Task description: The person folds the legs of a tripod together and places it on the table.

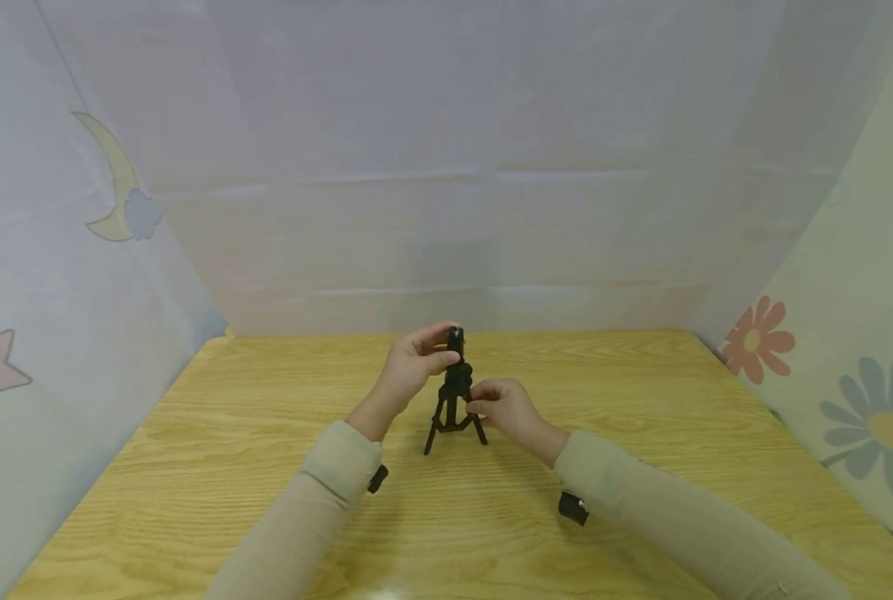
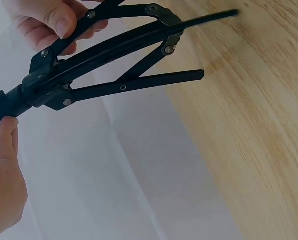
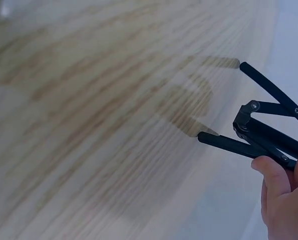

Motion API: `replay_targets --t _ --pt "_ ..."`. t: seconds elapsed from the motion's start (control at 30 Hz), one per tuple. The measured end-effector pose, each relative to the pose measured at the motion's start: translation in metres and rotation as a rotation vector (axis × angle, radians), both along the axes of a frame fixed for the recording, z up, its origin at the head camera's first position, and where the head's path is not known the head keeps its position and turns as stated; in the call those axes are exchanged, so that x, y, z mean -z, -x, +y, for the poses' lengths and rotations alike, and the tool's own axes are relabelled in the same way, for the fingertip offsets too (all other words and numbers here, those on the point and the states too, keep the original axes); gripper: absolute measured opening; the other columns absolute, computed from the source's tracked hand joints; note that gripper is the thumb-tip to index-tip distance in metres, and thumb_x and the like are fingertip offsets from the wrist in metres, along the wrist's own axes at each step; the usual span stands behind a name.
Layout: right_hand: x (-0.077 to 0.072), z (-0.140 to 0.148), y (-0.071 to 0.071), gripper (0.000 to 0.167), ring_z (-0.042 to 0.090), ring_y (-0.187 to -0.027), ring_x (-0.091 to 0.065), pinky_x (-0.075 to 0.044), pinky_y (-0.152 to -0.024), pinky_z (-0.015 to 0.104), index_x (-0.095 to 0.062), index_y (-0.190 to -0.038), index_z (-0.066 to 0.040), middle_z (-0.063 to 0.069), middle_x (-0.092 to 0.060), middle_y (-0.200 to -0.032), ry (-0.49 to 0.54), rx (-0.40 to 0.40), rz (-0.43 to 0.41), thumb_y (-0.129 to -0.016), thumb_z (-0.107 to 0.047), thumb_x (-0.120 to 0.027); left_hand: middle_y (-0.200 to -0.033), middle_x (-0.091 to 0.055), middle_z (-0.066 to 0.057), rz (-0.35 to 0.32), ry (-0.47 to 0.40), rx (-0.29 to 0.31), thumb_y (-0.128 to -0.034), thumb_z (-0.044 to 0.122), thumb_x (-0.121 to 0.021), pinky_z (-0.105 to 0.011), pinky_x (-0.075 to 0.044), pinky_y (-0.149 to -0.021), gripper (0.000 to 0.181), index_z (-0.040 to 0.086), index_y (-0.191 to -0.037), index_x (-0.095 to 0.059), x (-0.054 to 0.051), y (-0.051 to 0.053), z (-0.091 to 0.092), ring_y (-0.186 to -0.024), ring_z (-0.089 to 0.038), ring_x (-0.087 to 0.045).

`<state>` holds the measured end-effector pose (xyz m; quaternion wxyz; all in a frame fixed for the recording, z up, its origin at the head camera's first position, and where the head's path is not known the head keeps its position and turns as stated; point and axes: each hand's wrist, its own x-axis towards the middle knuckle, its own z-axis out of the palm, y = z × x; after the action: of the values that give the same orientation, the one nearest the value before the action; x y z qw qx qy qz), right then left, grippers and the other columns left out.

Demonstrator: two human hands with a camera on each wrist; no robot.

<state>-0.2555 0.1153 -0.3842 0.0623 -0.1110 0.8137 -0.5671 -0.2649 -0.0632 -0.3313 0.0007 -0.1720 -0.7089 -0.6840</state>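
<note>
A small black tripod [image 1: 451, 408] is upright over the middle of the wooden table, its legs spread and joined by hinged braces. My left hand [image 1: 408, 367] grips its top part, thumb on the near side and fingers behind. Lower down, my right hand [image 1: 509, 408] pinches the right leg between thumb and fingers. In the left wrist view the tripod's legs [image 2: 159, 82] fan out, with the right hand [image 2: 48, 22] on one of them. The right wrist view shows the right hand [image 3: 289, 195] at a leg, with leg tips [image 3: 204, 137] close to the tabletop.
The wooden table [image 1: 266, 517] reaches back to a pale cloth wall [image 1: 446, 208]. Patterned cloth walls stand at left and right, with a moon [image 1: 119, 179] and flowers [image 1: 760, 340]. Small black devices [image 1: 572, 507] sit under both wrists.
</note>
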Motion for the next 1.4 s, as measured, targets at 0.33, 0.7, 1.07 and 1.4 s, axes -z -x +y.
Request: replay_targets --t 0.33,0.7,1.07,1.4 --pt "0.002 -0.003 -0.002 0.007 0.028 -0.091 -0.065 -0.056 -0.079 0.048 -0.062 -0.096 0.013 0.012 -0.064 -0.089 0.09 0.011 0.017 -0.092 0.007 -0.06 -0.126 -0.062 -0.017 0.003 -0.016 -0.003 -0.0915 -0.001 -0.064 -0.037 -0.054 -0.086 0.045 0.002 -0.136 -0.056 0.003 0.001 -0.001 -0.106 -0.026 -0.063" --pt "0.004 0.003 0.0 0.004 0.023 -0.087 -0.065 -0.057 -0.077 0.042 -0.062 -0.09 0.005 0.012 -0.063 -0.087 0.171 -0.081 0.053 -0.093 0.004 -0.06 -0.13 -0.059 -0.018 -0.004 -0.016 0.053 -0.0941 -0.001 -0.061 -0.038 -0.052 -0.09 0.047 0.001 -0.14 -0.051 0.002 0.005 -0.002 -0.108 -0.025 -0.062" --pt "0.001 0.008 0.004 0.014 0.026 -0.092 -0.064 -0.055 -0.081 0.041 -0.064 -0.102 0.01 0.012 -0.067 -0.097 0.023 -0.064 0.065 -0.094 -0.001 -0.061 -0.132 -0.058 -0.017 0.013 0.085 0.082 -0.0956 0.004 -0.061 -0.038 -0.048 -0.097 0.045 0.001 -0.14 -0.051 0.007 0.008 -0.009 -0.12 -0.029 -0.055" --pt "0.007 0.023 0.012 0.018 0.026 -0.091 -0.066 -0.056 -0.08 0.042 -0.065 -0.108 0.012 0.017 -0.067 -0.102 -0.022 -0.177 0.056 -0.094 0.001 -0.06 -0.125 -0.062 -0.02 0.02 0.292 0.023 -0.0953 0.006 -0.062 -0.04 -0.049 -0.095 0.035 -0.005 -0.128 -0.059 0.036 -0.006 -0.03 -0.113 -0.031 -0.06"
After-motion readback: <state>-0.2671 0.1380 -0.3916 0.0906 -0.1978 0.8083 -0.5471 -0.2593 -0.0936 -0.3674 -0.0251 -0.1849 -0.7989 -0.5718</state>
